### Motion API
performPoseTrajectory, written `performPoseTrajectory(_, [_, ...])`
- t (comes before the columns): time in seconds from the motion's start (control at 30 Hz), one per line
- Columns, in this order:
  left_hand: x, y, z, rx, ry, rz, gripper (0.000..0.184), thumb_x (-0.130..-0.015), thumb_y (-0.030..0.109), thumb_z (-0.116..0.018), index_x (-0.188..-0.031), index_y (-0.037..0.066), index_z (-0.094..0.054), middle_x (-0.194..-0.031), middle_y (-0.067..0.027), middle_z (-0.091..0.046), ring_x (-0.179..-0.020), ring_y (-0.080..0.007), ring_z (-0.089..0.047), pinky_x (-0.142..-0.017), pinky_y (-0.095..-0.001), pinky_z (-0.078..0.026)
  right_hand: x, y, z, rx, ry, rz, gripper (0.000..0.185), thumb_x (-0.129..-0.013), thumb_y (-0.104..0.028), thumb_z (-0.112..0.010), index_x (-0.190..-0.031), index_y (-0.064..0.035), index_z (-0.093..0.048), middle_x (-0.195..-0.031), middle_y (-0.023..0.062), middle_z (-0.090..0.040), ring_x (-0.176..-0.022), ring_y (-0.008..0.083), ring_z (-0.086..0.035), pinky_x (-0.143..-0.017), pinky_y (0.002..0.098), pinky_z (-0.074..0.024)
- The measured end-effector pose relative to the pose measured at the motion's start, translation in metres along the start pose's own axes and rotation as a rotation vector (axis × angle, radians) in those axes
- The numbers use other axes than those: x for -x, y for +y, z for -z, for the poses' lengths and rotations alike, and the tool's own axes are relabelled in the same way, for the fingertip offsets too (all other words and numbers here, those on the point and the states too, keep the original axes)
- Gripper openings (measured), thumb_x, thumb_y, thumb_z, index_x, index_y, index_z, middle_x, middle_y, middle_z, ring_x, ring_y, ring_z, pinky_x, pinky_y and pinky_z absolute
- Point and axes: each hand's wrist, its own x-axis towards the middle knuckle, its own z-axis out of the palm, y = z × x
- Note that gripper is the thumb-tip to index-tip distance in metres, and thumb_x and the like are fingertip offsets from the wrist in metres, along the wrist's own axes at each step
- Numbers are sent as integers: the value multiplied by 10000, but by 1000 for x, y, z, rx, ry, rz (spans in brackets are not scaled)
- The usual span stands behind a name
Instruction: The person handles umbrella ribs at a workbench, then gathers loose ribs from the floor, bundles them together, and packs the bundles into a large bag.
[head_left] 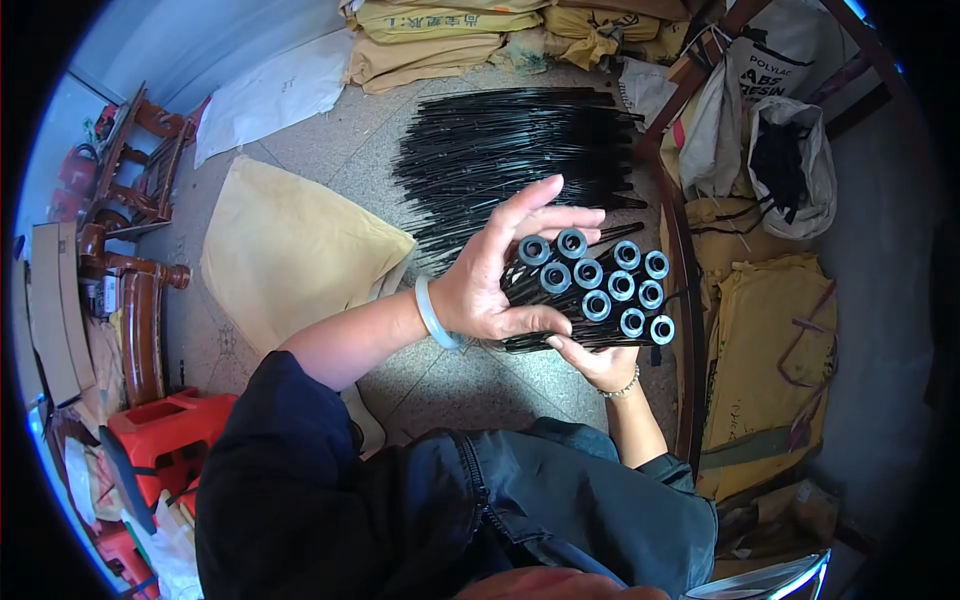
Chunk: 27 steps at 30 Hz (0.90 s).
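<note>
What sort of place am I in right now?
Probably a small workshop or storeroom. Filled sacks are stacked at the far side, a bag printed "ABS RESIN" stands to the right, and a large pile of thin black pieces lies on the floor.

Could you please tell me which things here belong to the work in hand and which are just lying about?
Work in hand:
ring-ended black bundle, between the left hand and right hand;
loose black rods on the floor, probably.

Apparently lying about:
tan sheet;
white sheet;
red plastic object;
stacked sacks.
</note>
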Motion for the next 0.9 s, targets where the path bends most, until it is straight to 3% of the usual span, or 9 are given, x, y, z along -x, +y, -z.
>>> performPoseTrajectory(0.03, [-2, 3, -4, 23, 83, -21, 912, -708, 252, -779, -1406, 96, -214, -1264, -281, -442, -1122, -364, -536, -957, -454, -441, 0, 0, -1, -39, 14, -12, 535, -645, -16, -787, -1116, 23, -536, -1065, 100, -603, -948, 191, -600, -828, 316, -510])
performPoseTrajectory(0.07, [-7, 6, 0, 24, 84, -19, 912, -708, 252, -779, -1406, 96, -214, -1264, -281, -442, -1122, -364, -536, -957, -454, -441, 0, 1, 0, -39, 14, -14, 535, -645, -16, -787, -1116, 23, -536, -1065, 100, -603, -948, 191, -600, -828, 316, -510])
performPoseTrajectory(0.13, [-17, 8, 11, -287, -120, -199, 692, -695, 252, -791, -1270, 83, -445, -1217, -250, -478, -1057, -334, -580, -896, -424, -489, 2, 5, 2, 3, 7, -11, 519, -651, -17, -783, -1106, 27, -536, -1054, 95, -603, -941, 185, -599, -819, 311, -512])
performPoseTrajectory(0.17, [-17, 7, 9, -274, -69, -180, 511, -674, 256, -805, -1080, 65, -561, -1180, -231, -496, -1004, -313, -607, -827, -389, -526, 2, 7, 3, 12, 2, -21, 516, -654, -17, -783, -1104, 29, -535, -1046, 87, -603, -935, 177, -597, -810, 305, -512])
performPoseTrajectory(0.4, [-31, 16, 14, -279, -49, -114, 549, -607, 288, -840, -949, 45, -485, -1174, -250, -514, -990, -289, -615, -831, -364, -533, 0, 7, 4, 19, 21, 9, 543, -651, -35, -791, -1123, 25, -530, -1058, 95, -593, -938, 183, -592, -815, 310, -508])
performPoseTrajectory(0.57, [-49, 34, 14, -340, -235, 50, 451, -590, 217, -856, -827, 71, -501, -1086, -171, -603, -970, -266, -617, -758, -327, -516, 1, 7, 6, 97, -16, 16, 535, -649, -51, -800, -1113, 26, -545, -1043, 87, -601, -925, 179, -596, -827, 307, -496])
performPoseTrajectory(0.73, [-59, 36, 14, -334, -218, -68, 448, -647, 119, -791, -1025, 26, -570, -953, -118, -575, -879, -242, -585, -787, -335, -491, 3, 9, 9, 56, -58, -21, 513, -665, -12, -769, -1121, 23, -537, -1055, 98, -608, -961, 186, -605, -851, 301, -495])
performPoseTrajectory(0.83, [-63, 46, 17, -494, -350, 80, 603, -682, 101, -724, -1254, 53, -539, -947, -110, -506, -830, -213, -531, -716, -319, -475, -2, 1, 7, 55, -45, 53, 564, -677, -9, -756, -1174, 23, -491, -1076, 103, -600, -969, 179, -601, -853, 301, -495])
performPoseTrajectory(0.9, [-71, 57, 16, -544, -429, 139, 590, -682, 103, -722, -1248, 88, -554, -940, -102, -489, -820, -211, -532, -705, -318, -476, -4, -4, 6, 60, -97, 30, 609, -686, -14, -751, -1216, 17, -451, -1104, 102, -589, -980, 170, -596, -856, 300, -494])
